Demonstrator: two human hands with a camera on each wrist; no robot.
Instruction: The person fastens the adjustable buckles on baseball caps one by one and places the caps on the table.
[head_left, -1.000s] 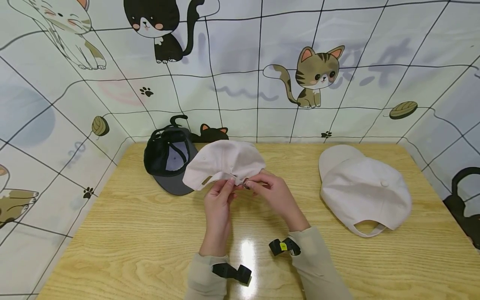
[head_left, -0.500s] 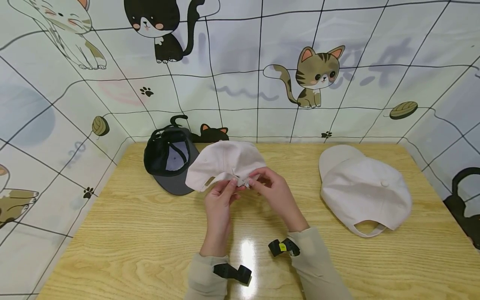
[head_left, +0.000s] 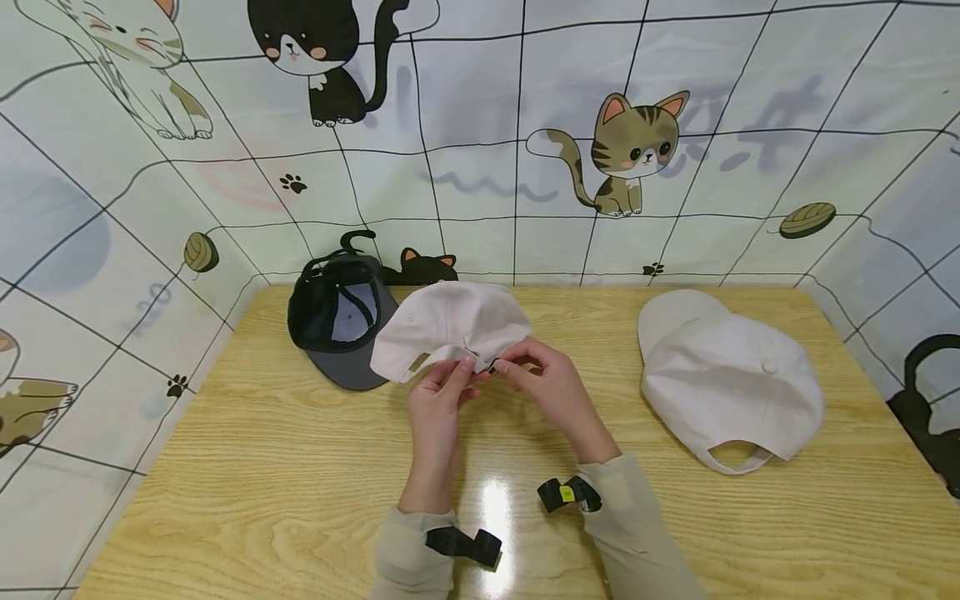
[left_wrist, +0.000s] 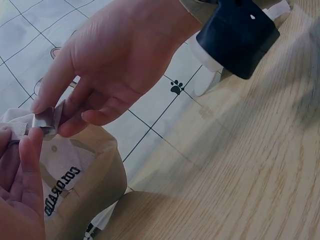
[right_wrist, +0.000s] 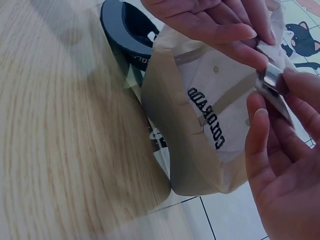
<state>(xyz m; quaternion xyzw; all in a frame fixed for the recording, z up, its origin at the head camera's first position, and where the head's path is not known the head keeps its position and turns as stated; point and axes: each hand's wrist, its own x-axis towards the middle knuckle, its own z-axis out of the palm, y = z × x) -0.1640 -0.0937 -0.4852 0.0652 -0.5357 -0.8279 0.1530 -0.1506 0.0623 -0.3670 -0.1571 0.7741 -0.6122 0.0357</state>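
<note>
A pale cap [head_left: 450,321] is held up over the middle of the table, its back strap towards the person. My left hand [head_left: 437,404] pinches the strap between thumb and fingers. Close beside it, my right hand [head_left: 543,379] pinches the small metal buckle [right_wrist: 274,80] on that strap. Through the left wrist view, the strap end [left_wrist: 14,130] lies at the left fingers, next to the buckle. The cap's inside faces the wrist cameras and bears dark, mirrored lettering [right_wrist: 206,117]. Fingers partly hide how the strap runs through the buckle.
Another pale cap [head_left: 727,379] lies at the right of the wooden table [head_left: 285,483], brim pointing back. At the back left, a dark cap [head_left: 311,321] rests with its inside showing, partly behind the held cap. Cat-printed cloth [head_left: 472,192] surrounds the table.
The held cap has shifted slightly to the right. My right fingers have adjusted a little at the buckle, while both hands keep their pinch.
</note>
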